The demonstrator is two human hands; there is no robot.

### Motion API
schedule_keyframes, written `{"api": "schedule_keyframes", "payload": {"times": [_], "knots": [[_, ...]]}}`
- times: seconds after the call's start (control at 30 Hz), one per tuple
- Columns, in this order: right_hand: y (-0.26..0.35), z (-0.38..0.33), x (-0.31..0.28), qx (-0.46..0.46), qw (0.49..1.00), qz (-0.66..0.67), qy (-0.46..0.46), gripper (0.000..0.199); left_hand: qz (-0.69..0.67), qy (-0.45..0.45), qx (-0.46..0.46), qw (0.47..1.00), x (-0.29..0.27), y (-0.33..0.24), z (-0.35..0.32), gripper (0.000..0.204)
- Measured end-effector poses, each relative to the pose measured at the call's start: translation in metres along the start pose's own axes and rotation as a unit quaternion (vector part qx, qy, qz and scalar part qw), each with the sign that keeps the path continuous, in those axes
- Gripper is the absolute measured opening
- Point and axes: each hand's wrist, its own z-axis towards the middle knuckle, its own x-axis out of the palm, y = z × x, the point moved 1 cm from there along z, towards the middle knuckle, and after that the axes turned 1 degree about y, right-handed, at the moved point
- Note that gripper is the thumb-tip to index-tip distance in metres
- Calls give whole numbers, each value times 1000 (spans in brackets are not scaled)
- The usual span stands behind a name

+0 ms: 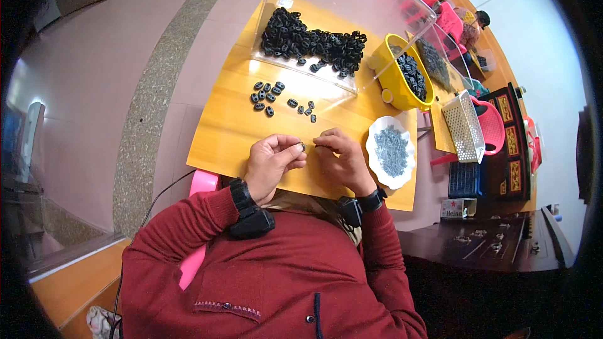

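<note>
Close hand work on a single small piece is judged to be the step in hand. A small dark piece with a glossy glint (pixel 303 146) is pinched between the thumb and index finger of the left hand (pixel 274 160), just above the counter of yellow-toned wood (pixel 220 132), near the middle of its near edge. The right hand (pixel 342 160) is held just beside it, apart from the left, with thumb and index finger drawn together and the other fingers curled; whether anything is gripped there cannot be told. The next move, it is judged, calls for a steady left pinch and for the right fingertips to be lined up precisely with the piece.

Little of the held piece is left uncovered (its outline and any holes are too small to be made out). Farther in from the near edge, roughly 10 black oval pieces (pixel 270 97) are loosely grouped, with what seem to be paired openings. To their right, a smaller cluster of about 5 black pieces (pixel 308 111) is scattered.

Toward the far edge, a large heap of black looped pieces (pixel 301 34) is contained in a clear plastic box (pixel 308 74). By the right edge, a yellow plastic tub (pixel 384 66) is filled with dark parts, and near the right near corner, small grey slender parts (pixel 392 149) are held in a white scalloped dish (pixel 404 177).
</note>
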Motion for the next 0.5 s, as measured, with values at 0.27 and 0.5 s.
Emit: {"api": "schedule_keyframes", "payload": {"times": [0.27, 0.5], "knots": [[6, -2, 11, 184, 923, 338, -17, 15, -2, 8, -3, 1000, -2, 2, 1, 14], [1, -6, 24, 215, 890, 401, -41, 16, -2, 15, -2, 1000, 0, 1, 1, 15]]}}
